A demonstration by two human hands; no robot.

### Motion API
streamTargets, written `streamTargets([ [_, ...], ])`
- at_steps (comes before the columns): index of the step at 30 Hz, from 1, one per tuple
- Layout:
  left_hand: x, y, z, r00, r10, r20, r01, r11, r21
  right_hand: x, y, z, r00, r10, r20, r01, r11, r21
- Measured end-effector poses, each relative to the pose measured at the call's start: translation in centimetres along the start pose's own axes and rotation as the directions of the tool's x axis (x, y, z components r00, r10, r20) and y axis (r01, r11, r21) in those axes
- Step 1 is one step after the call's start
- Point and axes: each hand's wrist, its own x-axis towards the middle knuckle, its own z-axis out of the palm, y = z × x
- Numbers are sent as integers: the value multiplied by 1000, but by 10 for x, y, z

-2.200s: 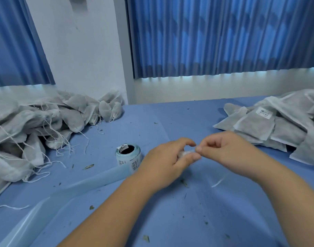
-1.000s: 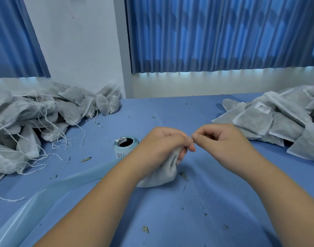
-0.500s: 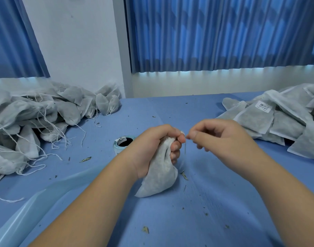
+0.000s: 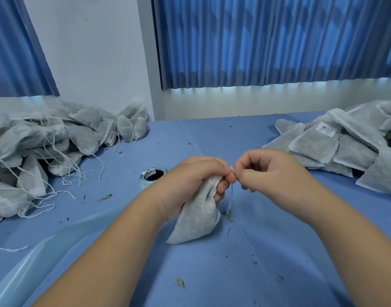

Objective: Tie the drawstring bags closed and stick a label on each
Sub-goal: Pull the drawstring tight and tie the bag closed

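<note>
A small grey-white drawstring bag (image 4: 196, 220) hangs from my left hand (image 4: 190, 182), which grips its gathered neck; the bag's bottom rests on the blue table (image 4: 245, 273). My right hand (image 4: 267, 173) pinches the white drawstring (image 4: 230, 196) right at the bag's neck, fingertips touching those of my left hand. A loose end of the string hangs down between the hands. A roll of labels (image 4: 153, 175) stands just behind my left hand.
A heap of untied bags with loose strings (image 4: 46, 151) fills the left side. A pile of flat bags (image 4: 349, 147), one showing a barcode label (image 4: 327, 129), lies at the right. A pale backing strip (image 4: 46, 251) runs along the table at lower left. Dry leaf bits are scattered about.
The bag has dropped out of my left fist and now hangs down to the table. Both hands stay together at its neck, working the string.
</note>
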Motion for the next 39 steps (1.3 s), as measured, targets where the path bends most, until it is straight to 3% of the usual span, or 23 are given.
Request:
streamTargets([
  [9,-3,3,0,999,18,-43,-16,998,62,0,1,-3,997,-17,78,19,999,-27],
  [22,-2,1,2,985,64,-160,-43,990,131,0,2,-5,997,-19,78,22,999,-27],
  [27,-3,3,2,982,72,-174,-55,993,101,2,4,-9,1000,-5,1,5,999,-37],
  [34,-1,0,6,965,99,-243,-64,987,147,3,3,-1,999,-35,-38,41,986,162],
  [39,-2,1,7,955,111,-274,-55,978,203,4,4,0,995,-51,-90,62,990,123],
])
